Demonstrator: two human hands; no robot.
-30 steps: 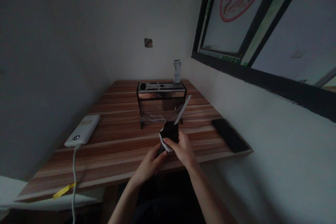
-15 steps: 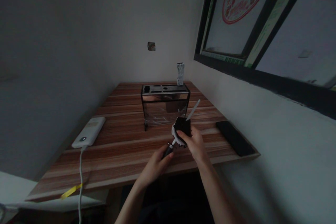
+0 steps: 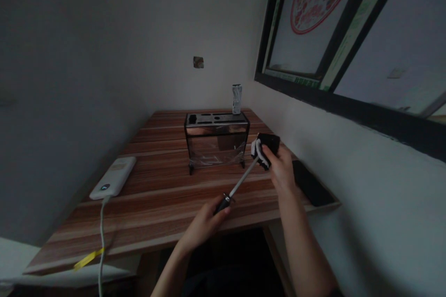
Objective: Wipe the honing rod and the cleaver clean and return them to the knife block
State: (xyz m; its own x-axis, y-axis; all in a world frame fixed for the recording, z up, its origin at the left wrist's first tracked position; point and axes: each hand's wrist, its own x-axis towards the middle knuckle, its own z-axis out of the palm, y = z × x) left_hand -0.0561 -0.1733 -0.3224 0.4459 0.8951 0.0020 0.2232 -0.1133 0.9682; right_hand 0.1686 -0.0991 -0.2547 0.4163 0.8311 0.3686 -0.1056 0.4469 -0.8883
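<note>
My left hand (image 3: 208, 217) is closed round the black handle of a honing steel (image 3: 245, 177), near the front edge of the table. The thin grey rod slants up and to the right from a metal collar. Around its far end my right hand (image 3: 281, 167) grips a black and white cloth (image 3: 269, 143), thumb pressed on top; the rod's tip is hidden there. Behind the steel stands a knife block (image 3: 218, 125) with a slotted black top and see-through front, some clear film on its lower part.
On the wood-grain table (image 3: 153, 185) a white power bank (image 3: 114, 177) with a cable (image 3: 101, 236) lies at left. At the right edge lies a black phone (image 3: 311, 184). A grey wrapped upright piece (image 3: 237, 99) shows at the knife block's back right. Walls flank the table.
My right hand has moved up and right with the cloth, along the rod toward its far end, baring more rod near the handle. My left hand keeps its grip in nearly the same place.
</note>
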